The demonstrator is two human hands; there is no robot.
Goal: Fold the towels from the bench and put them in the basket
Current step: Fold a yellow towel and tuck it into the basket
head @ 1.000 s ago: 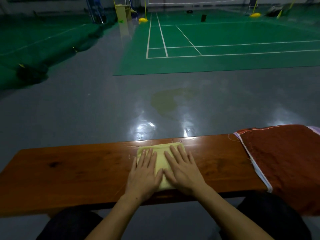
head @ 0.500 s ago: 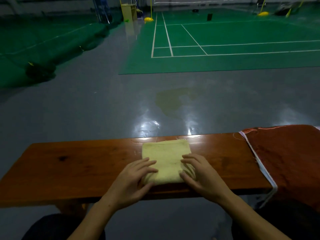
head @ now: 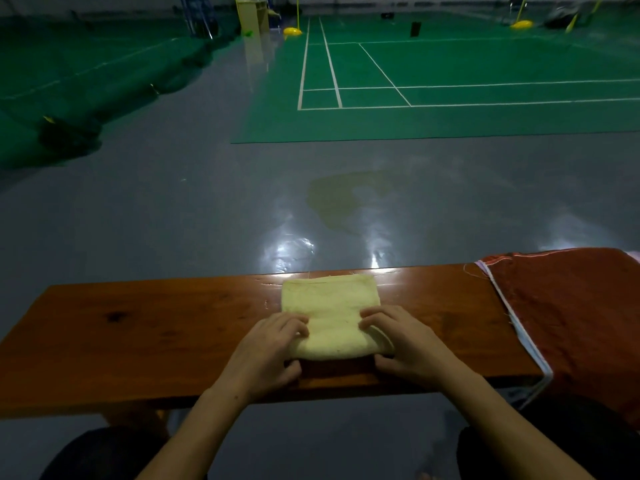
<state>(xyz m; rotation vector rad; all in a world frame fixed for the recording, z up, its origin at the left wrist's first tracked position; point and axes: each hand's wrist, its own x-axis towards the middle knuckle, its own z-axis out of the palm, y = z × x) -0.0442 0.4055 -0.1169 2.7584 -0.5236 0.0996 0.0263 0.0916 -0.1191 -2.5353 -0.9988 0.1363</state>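
Head view: the folded yellow towel (head: 329,317) lies on the tabletop (head: 156,327), straight ahead of the person, its slightly longer side running away from them. The left hand (head: 266,351) grips its near-left corner with curled fingers, and the right hand (head: 405,344) grips the near-right corner, both equally near. A red towel (head: 571,323) lies unfolded at the right end. No basket shows.

Between my left hand (head: 266,351) and my right hand (head: 405,344) lies the folded towel (head: 330,317) on the bench (head: 156,334), another towel (head: 575,323) drapes over the bench far right of my fingers, and the court (head: 450,81) lies beyond them.
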